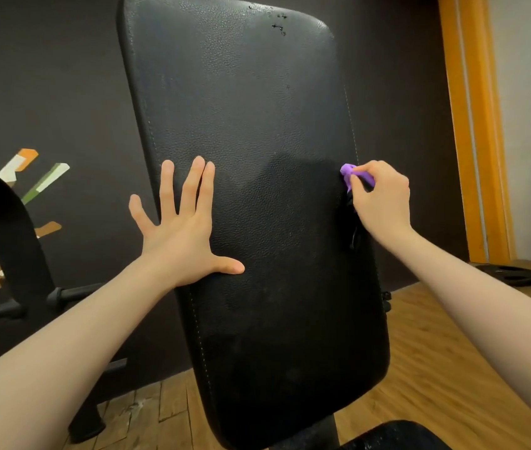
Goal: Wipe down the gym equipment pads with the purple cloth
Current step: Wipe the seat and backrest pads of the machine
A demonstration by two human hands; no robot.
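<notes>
Tall black textured-leather back pad, long axis upright, top leaning away.
Left hand spread flat on pad; right hand pinching bunched purple cloth at right edge.

Back pad stands tilted, centre, w/ the wall behind it. Left hand lies flat on pad's left half; right hand at pad's right edge, cloth pinched btwn fingers, touching that edge. Curved frame far left. Weight plate on floor, right. Seat pad below, nearest us.
</notes>
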